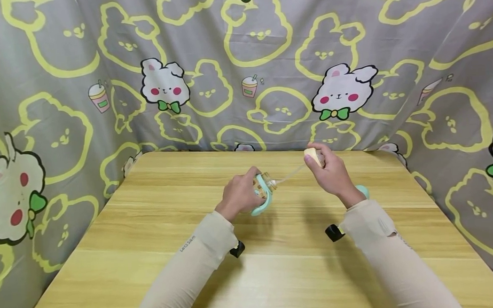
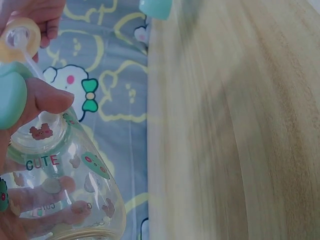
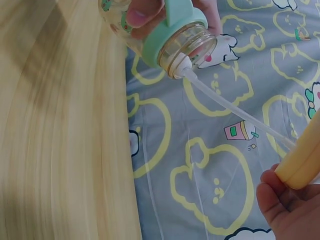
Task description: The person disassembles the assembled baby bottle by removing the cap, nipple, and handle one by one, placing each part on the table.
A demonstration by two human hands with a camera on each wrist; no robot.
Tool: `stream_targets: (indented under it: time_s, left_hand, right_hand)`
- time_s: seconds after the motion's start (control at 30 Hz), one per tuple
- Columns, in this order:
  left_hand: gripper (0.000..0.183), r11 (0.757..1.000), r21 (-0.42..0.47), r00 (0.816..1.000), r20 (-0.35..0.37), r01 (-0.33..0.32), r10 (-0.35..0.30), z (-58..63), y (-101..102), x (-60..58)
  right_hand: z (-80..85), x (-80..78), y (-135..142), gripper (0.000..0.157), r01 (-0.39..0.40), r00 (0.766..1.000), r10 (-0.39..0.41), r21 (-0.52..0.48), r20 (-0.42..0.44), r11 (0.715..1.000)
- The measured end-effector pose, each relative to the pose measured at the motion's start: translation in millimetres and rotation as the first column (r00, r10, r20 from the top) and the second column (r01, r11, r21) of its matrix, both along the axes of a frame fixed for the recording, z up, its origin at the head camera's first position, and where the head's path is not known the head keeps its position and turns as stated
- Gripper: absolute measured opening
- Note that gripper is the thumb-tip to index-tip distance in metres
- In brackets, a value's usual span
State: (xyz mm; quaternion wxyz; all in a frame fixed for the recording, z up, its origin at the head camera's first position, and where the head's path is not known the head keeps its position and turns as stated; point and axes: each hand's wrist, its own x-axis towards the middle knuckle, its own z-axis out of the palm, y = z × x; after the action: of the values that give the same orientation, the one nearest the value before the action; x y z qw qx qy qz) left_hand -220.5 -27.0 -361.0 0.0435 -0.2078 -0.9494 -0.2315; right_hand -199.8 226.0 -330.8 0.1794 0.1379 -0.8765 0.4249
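Head view: bright, evenly lit, stretched toward its edges
Table (image 1: 108,256): soft shadows beside the sleeves (image 1: 189,259), pale sheen at near middle
Wrist views: dimmer, cooler, hazy
Bottle (image 2: 77,162): faint pale glints

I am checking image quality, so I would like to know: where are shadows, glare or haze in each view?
Head view: soft shadows and a pale sheen on the table; left wrist view: washed-out colours, a dim shadow across the table; right wrist view: dark shadow at the upper left, glossy highlights on the bottle.
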Motion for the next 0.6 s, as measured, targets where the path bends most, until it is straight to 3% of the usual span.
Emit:
stream_targets:
  time_s: [0.6]
  left_hand:
    - [0.061, 1.0, 0.004, 1.0, 0.017, -0.011, 0.011, -0.4, -1.1, -0.2]
  right_hand:
    - [-9.5, 1.6, 11.0, 0.047, 0.027, 1.0, -0.027, 0.01, 0.012, 1.0]
